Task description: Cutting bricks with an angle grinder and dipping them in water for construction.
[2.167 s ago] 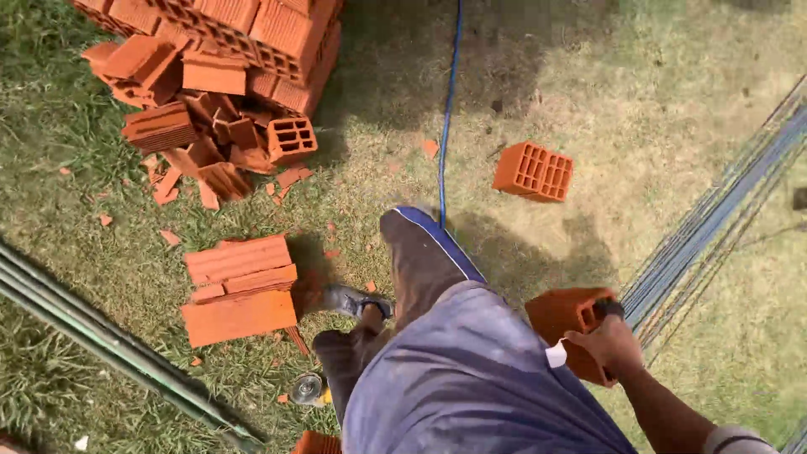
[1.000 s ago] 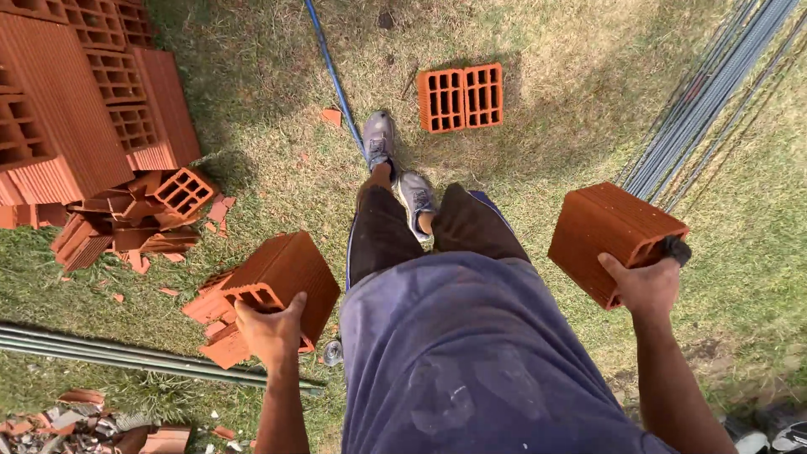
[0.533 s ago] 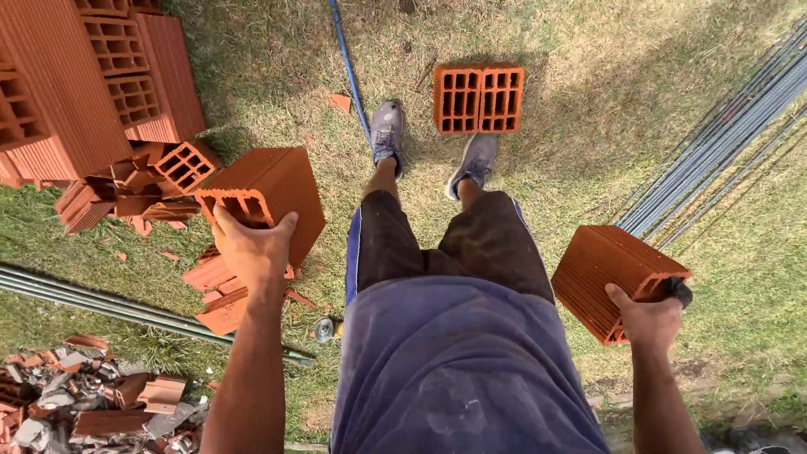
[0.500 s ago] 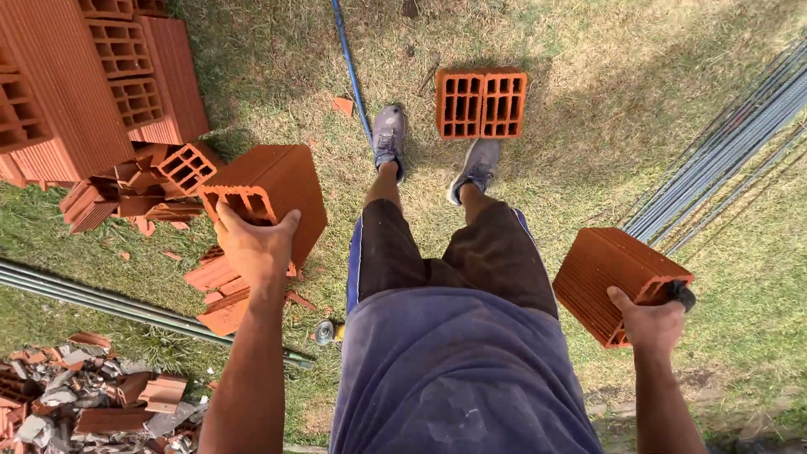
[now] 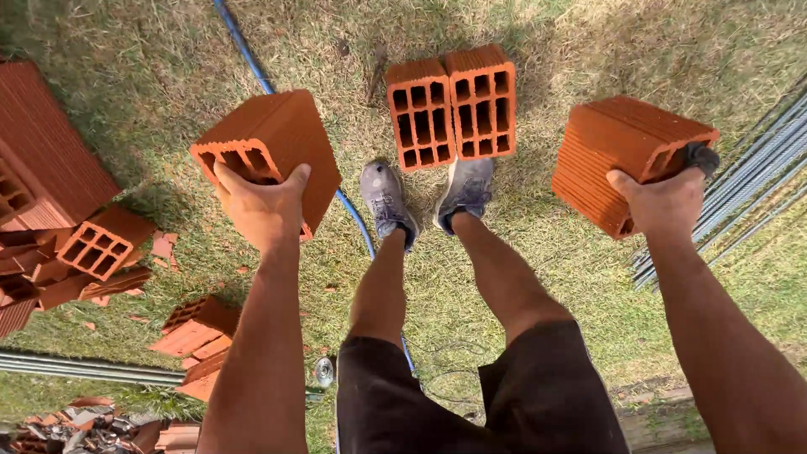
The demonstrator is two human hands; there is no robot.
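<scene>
L hand (image 5: pixel 256 206): clamped on orange hollow clay brick (image 5: pixel 277 143), centre-left of frame
R hand (image 5: pixel 664 202): gripping second orange hollow brick (image 5: pixel 622 151), upper right
Ground: two perforated bricks (image 5: pixel 451 109) side by side on grass, top centre, just beyond grey shoes (image 5: pixel 424 197)

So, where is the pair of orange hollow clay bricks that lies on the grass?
In the head view the pair of orange hollow clay bricks lies top centre, side by side just ahead of the grey shoes, right of the blue hose.
</scene>
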